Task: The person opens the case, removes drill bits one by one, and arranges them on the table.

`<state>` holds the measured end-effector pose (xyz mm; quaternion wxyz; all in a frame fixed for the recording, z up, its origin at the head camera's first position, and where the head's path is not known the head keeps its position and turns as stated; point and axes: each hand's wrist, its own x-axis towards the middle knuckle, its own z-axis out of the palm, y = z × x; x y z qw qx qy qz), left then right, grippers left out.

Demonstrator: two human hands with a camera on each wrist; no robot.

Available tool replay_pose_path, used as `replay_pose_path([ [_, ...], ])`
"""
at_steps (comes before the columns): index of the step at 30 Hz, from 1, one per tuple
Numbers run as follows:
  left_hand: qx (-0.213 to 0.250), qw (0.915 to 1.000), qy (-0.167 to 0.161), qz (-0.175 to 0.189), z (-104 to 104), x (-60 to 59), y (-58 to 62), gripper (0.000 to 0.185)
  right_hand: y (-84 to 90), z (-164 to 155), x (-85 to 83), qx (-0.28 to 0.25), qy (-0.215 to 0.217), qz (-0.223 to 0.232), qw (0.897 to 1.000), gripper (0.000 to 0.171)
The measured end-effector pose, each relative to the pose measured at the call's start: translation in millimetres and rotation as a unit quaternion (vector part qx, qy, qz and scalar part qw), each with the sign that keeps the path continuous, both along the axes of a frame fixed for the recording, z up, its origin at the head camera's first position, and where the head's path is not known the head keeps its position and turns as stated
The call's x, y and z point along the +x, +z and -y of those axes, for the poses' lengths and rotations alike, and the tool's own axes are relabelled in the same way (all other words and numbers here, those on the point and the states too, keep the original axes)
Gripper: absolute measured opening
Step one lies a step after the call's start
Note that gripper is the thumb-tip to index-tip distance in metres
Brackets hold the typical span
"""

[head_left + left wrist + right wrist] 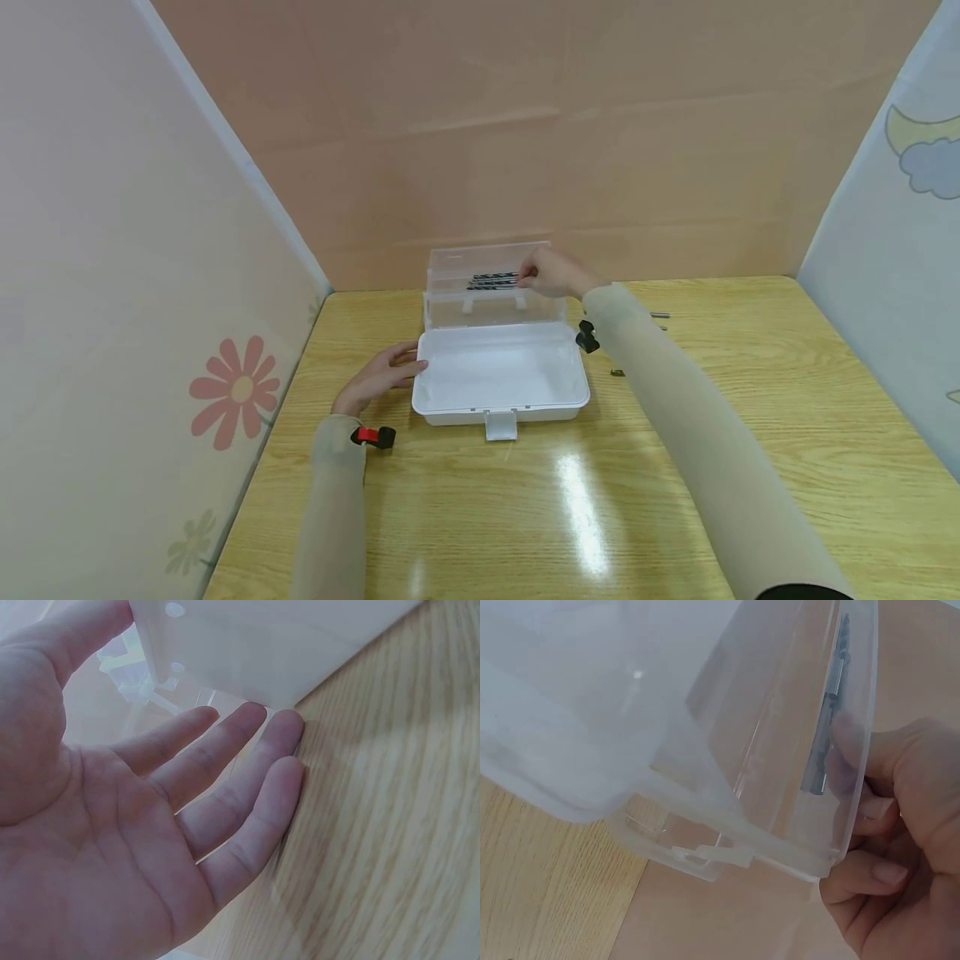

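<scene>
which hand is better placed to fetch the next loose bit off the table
Probably the right hand: the loose bits lie on its side. The left hand rests flat against the white box.

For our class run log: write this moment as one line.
left hand: open, touching white plastic box | right hand: pinching dark metal drill bits | clear lid tray: raised
</scene>
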<state>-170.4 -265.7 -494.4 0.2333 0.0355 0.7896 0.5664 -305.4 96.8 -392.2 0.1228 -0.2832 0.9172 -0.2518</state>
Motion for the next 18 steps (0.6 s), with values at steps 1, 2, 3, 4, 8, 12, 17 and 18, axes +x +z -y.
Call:
replay_pose_path([
  [1, 0.001, 1.0, -0.001, -0.001, 0, -0.2, 0.0, 0.081, 0.1, 0, 0.2, -0.002, 0.0, -0.002, 1.0, 0.02],
  [2, 0.003, 1.0, -0.002, -0.001, 0, -0.3, 0.2, 0.08, 0.2, -1, 0.4, -0.004, -0.001, -0.003, 1.0, 0.02],
  [3, 0.005, 1.0, -0.001, 0.0, 1, -0.4, 0.4, 0.08, 0.5, -1, 0.7, -0.007, -0.003, -0.003, 1.0, 0.021],
  [4, 0.007, 1.0, 0.001, 0.001, 1, -0.5, 0.6, 0.08, 0.9, -2, 1.1, -0.011, -0.005, -0.002, 1.0, 0.021],
  [8, 0.008, 1.0, -0.001, 0.001, 0, -0.2, 0.9, 0.08, 3.5, -5, 3.5, -0.027, -0.02, 0.008, 0.999, 0.023],
  [12, 0.006, 1.0, 0.001, 0.004, -2, -0.4, 0.4, 0.079, 6.9, -11, 7.1, -0.047, -0.031, 0.014, 0.998, 0.022],
  [17, 0.001, 1.0, -0.001, 0.003, -4, -3.4, -0.5, 0.078, 11.7, -26, 12.6, -0.063, -0.043, -0.003, 0.997, 0.024],
  [18, 0.0, 1.0, -0.002, 0.002, -4, -3.9, -0.3, 0.079, 12.6, -30, 14.0, -0.064, -0.047, -0.008, 0.997, 0.024],
])
